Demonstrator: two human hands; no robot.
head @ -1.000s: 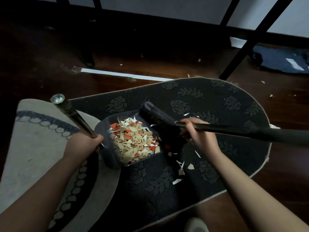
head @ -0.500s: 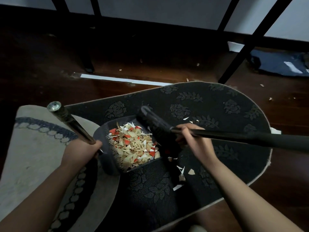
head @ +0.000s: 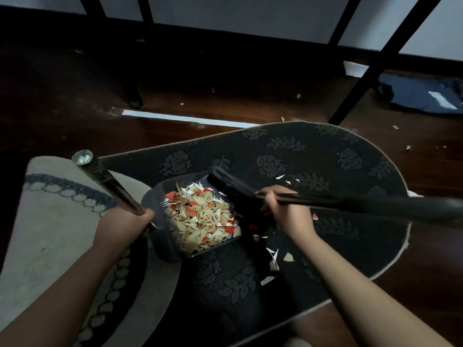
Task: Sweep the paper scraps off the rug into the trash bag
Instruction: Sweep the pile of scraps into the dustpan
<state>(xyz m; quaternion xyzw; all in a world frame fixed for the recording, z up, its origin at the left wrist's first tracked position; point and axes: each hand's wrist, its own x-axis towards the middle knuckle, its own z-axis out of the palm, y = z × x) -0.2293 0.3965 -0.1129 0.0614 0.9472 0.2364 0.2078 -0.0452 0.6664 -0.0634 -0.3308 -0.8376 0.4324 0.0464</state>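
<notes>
With the left hand (head: 125, 226) clamped on the dustpan (head: 172, 236) handle and the right hand (head: 285, 211) gripping the broom (head: 350, 204), the brush has edged closer, yet stray paper scraps (head: 275, 256) remain on the dark rug (head: 325, 156).

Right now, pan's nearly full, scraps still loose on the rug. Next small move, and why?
Probably one short pull of the broom by the right hand to drag the loose scraps toward the dustpan, which the left hand steadies; they lie just outside its open edge on the dark rug.
</notes>
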